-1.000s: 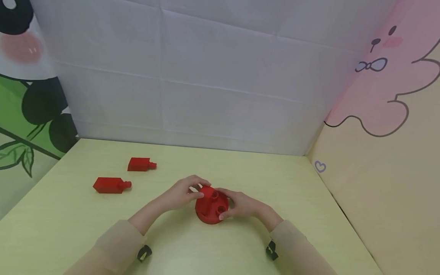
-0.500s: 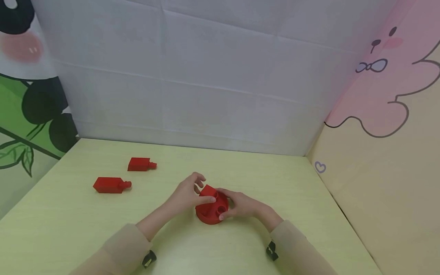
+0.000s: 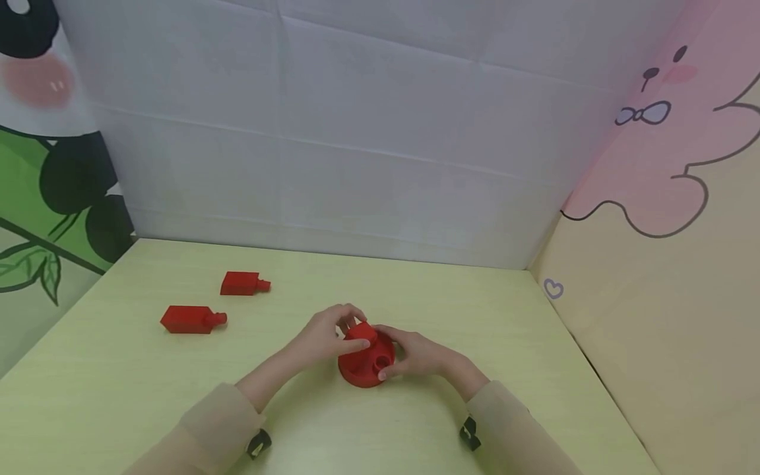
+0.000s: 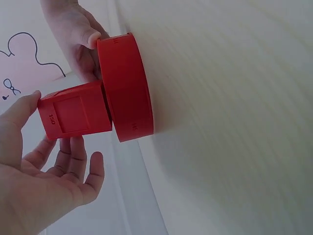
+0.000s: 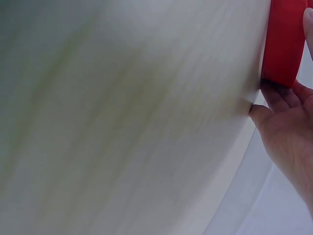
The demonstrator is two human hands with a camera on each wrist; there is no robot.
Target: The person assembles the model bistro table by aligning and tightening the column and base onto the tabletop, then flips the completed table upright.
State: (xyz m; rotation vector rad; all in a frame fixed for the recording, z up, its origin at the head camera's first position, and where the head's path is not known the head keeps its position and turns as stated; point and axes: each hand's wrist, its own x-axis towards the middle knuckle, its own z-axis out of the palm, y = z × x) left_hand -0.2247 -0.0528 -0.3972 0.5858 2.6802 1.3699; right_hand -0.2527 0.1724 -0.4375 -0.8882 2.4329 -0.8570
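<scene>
A square-sided red block (image 4: 78, 112) marked 150 stands upright on a round red base (image 4: 127, 88). My left hand (image 3: 323, 336) pinches the block near its top, the thumb on one side and fingertips on the other in the left wrist view. Its other fingers are curled loosely beside the block. My right hand (image 3: 418, 353) grips the base's right side, thumb at the near rim and fingers behind it. A round socket (image 3: 382, 363) shows in the base near that thumb. In the right wrist view the base's side wall (image 5: 286, 44) rises at the fingers.
Two red bottle-shaped blocks with narrow necks lie at the left: one nearer (image 3: 189, 320) and one farther back (image 3: 240, 284). They rest on a pale yellow table (image 3: 475, 303). A white sheet (image 3: 368, 132) hangs behind, with printed panels on both sides.
The left fingers opened off the block, then came back onto it with the thumb farther across its near side. The block's top has turned slightly. Right hand and base stay put.
</scene>
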